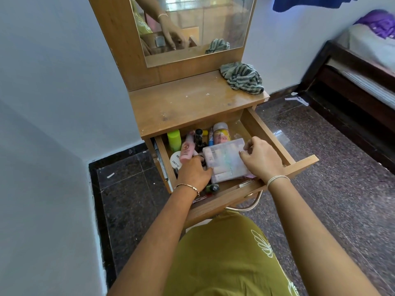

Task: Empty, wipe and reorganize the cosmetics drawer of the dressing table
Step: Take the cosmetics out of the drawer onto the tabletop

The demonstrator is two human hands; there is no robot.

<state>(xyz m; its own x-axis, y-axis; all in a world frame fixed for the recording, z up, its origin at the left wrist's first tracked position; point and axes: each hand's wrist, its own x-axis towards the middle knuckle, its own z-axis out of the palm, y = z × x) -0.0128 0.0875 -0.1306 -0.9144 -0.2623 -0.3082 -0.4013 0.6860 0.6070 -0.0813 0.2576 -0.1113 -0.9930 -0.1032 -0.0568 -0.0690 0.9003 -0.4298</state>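
The drawer (299, 167) stands pulled out and crammed. By its left wall lie a green bottle (174, 139), a white jar (175, 163) lettered "zudio" upside down, and a pink bottle (186, 150) whose script I cannot read. The left hand (193, 174) curls onto the left edge of the clear plastic box (224, 160), which lies atop the clutter between both hands. The right hand (261, 160) pinches its right edge. Behind it a jar (222, 133) reads "10X". Bare wood shows only along the drawer's right wall. A striped cloth (242, 77) sits on the tabletop's (181, 103) right corner.
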